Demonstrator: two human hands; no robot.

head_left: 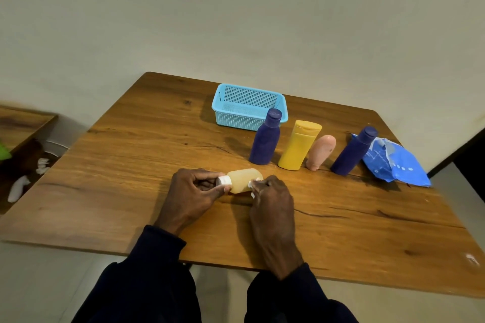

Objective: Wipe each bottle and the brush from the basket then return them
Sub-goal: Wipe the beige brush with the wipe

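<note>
A small amber bottle (241, 179) with a white cap lies sideways between my hands, just above the table. My left hand (194, 193) pinches its cap end. My right hand (271, 199) presses a white wipe, of which only small bits show, against the bottle's base. Behind them stand a dark blue bottle (265, 137), a yellow bottle (299, 145), a pink bottle (320, 152) on its cap, and a second dark blue bottle (353, 151). The light blue basket (225, 115) sits farther back with nothing visible inside. I see no brush.
A blue wipes packet (396, 162) lies at the right, behind the second blue bottle. The wooden table (131, 178) ends close to my body. On the floor to the left lie white scraps (19, 187) beside another wooden surface (18, 123).
</note>
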